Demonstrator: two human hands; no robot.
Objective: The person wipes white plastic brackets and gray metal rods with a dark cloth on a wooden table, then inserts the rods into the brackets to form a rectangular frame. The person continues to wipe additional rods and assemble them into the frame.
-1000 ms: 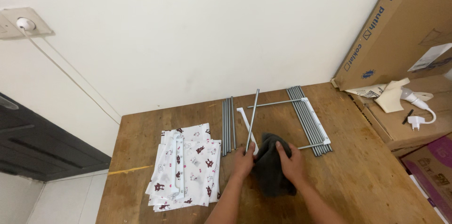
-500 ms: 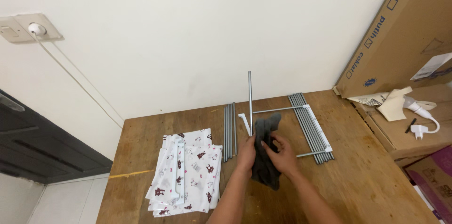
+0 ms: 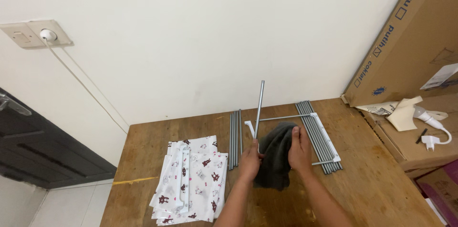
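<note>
Head view: on wooden table point(image 3: 362, 184) by white wall point(image 3: 191, 41), left hand point(image 3: 250, 162) grips rod point(image 3: 258, 107), right hand point(image 3: 299, 150) holds cloth point(image 3: 274, 160).

- My two forearms come up from the bottom edge, bare, and draw close together at the wrists.
- My left hand point(image 3: 250, 161) is raised off the surface, fingers curled shut around a thin grey rod point(image 3: 258, 110) at its lower end, thumb toward my right.
- My right hand point(image 3: 300, 149) sits just beside it, slightly higher, fingers pointing up and away, pressed closed over a dark grey cloth point(image 3: 275, 160).
- The hands are near, not touching.
</note>
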